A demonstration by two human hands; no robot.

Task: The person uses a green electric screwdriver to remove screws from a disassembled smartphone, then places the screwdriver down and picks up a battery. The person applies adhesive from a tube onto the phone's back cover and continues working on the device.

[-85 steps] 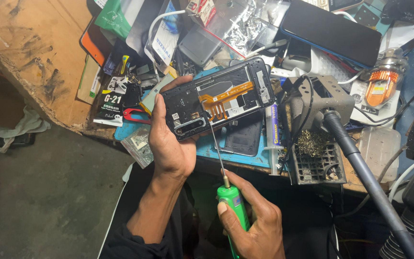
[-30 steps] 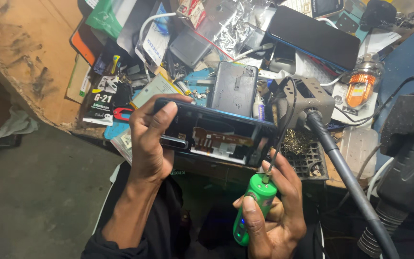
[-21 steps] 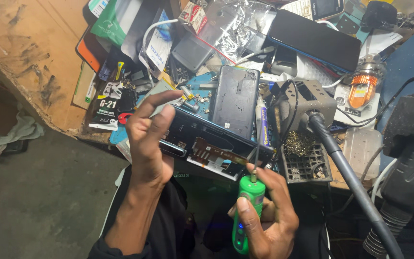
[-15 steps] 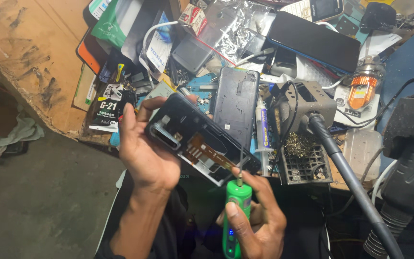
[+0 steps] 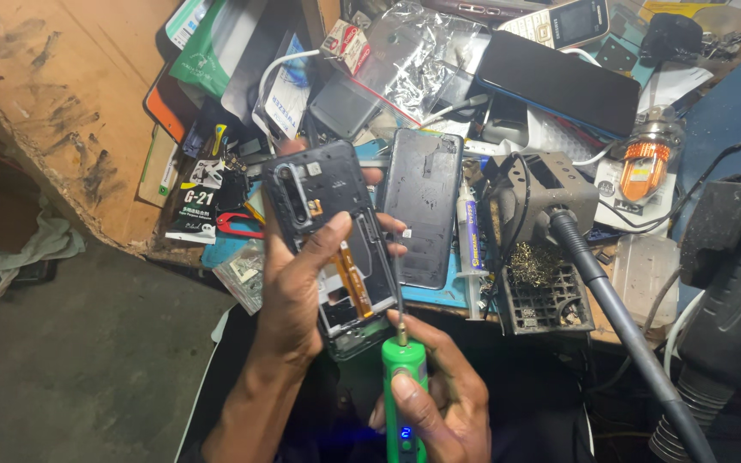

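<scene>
My left hand (image 5: 302,291) grips an opened black phone (image 5: 328,240), back cover off, held upright with its camera end away from me and an orange flex strip showing inside. My thumb lies across its middle. My right hand (image 5: 435,403) holds a green electric screwdriver (image 5: 405,386) below the phone. Its thin bit (image 5: 398,296) runs up along the phone's right edge. A dark phone back panel (image 5: 422,206) lies flat on the blue mat just right of the held phone.
The wooden bench (image 5: 62,94) is crowded: a soldering iron stand (image 5: 546,201) with a brass wool tray (image 5: 542,287), a grey hose (image 5: 619,317), a glue tube (image 5: 469,240), red-handled pliers (image 5: 237,225), a black tablet (image 5: 559,81), foil bags, packets, cables. Floor lies at left.
I have turned the phone from lying sideways to standing upright in my left hand. The green screwdriver has come up so its bit lies along the phone's right edge.
</scene>
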